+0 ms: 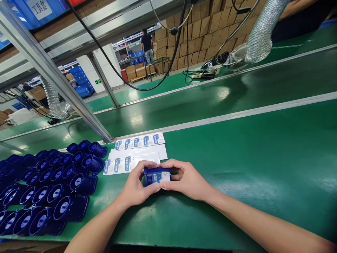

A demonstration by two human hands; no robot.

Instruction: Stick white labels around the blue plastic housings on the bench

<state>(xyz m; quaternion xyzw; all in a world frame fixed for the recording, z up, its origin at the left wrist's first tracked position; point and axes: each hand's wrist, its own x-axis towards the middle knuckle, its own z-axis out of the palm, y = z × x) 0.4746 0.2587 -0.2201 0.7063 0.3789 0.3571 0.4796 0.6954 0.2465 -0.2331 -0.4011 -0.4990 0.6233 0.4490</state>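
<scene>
Between my two hands lies a blue plastic housing (149, 177) on its side, with a white and blue label (163, 176) on the face toward me. My left hand (138, 184) curls round its left end, the thumb pressed near the label's lower edge. Around the right end my right hand (188, 179) is closed, its thumb on the label. Just behind the hands are label sheets (119, 166) with several printed stickers; part of the nearest sheet is blank backing. My fingers hide the ends of the housing.
Many similar blue housings (63, 207) stand in rows at the left of the green bench (237, 168). A metal post (60, 77) rises behind them. Beyond the bench runs a green conveyor belt (179, 109). Black cables hang overhead, and a foil duct (263, 35) comes down at the upper right.
</scene>
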